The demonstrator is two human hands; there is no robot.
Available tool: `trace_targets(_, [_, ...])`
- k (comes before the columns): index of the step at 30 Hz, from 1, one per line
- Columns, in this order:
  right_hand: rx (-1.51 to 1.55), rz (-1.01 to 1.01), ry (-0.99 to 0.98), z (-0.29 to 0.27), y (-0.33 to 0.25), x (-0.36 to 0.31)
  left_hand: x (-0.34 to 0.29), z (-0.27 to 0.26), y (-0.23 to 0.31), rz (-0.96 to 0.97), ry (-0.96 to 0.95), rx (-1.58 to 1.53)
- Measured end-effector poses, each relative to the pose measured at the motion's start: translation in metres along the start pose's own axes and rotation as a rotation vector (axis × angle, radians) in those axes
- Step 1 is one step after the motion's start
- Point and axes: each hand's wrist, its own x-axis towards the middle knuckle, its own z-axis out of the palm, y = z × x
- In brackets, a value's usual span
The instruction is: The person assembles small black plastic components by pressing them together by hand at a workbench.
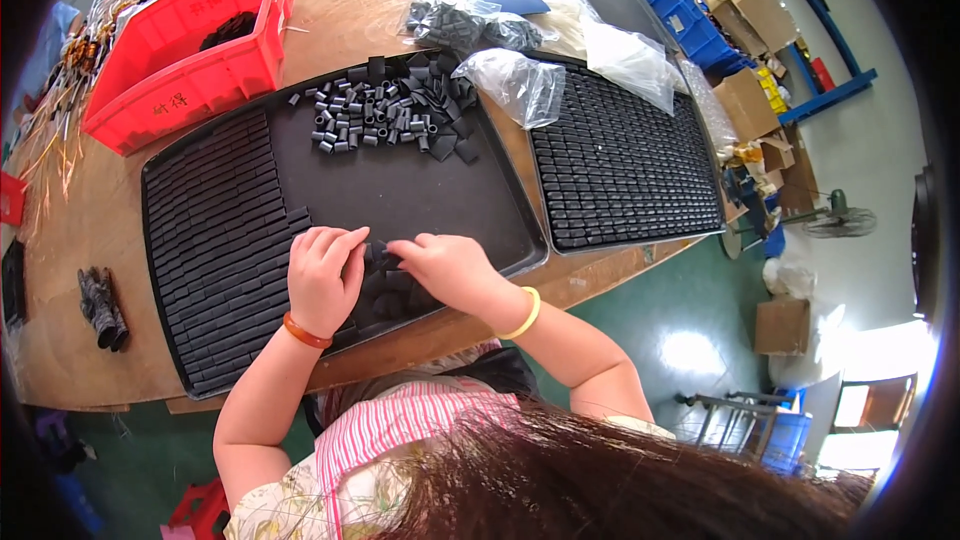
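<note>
We see a broad brown wooden surface [60, 330] filling the left and middle, its near edge running just in front of the person. On it, reaching that near edge, lies a large black rectangular tray with a raised rim [390, 195]. Close beyond its right edge, we find a second black rectangular tray [640, 242], packed with rows of small black pieces. A red open-topped plastic bin [215, 80] stands by the first tray's far left corner. A crumpled clear plastic bag [515, 90] lies across the first tray's far right corner.

Over the first tray's near edge, we have both hands at work. The left hand [325, 275], wearing an orange-red bangle, has its grip closed, thumb and finger pinching a small piece. The right hand [450, 268], wearing a yellow bangle, brings its fingertips to the same spot; we cannot tell whether its grip is closed on anything.

Toward the surface's left edge we notice a pair of dark fabric gloves [100, 310]. Tight rows of short black strips [220, 230] line the first tray's left edge, while loose short black tubes [375, 110] and flat black squares [445, 147] gather along its far edge. Between the hands, just right of the rows, we see the small black piece [376, 253].
</note>
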Motion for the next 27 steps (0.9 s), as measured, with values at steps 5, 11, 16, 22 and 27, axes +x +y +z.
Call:
trace_targets(5, [0.019,0.022,-0.039,0.002,-0.003,0.005,-0.002,-0.002,-0.002,0.011,-0.004,-0.005])
trace_targets(11, [0.554,0.263,-0.041,-0.02,0.0,0.008,0.0,-0.005,0.015,0.261,-0.196,0.141])
trace_targets(16, [0.606,0.277,-0.053,-0.022,-0.011,0.005,-0.008,-0.001,0.013,0.372,-0.082,0.291])
trace_targets(22, [1.101,0.559,-0.088,-0.021,-0.003,0.003,-0.006,-0.002,0.008,0.127,-0.11,0.03])
trace_targets(27, [1.211,0.649,-0.143,-0.012,-0.004,0.0,-0.004,-0.002,0.004,0.002,-0.023,-0.088])
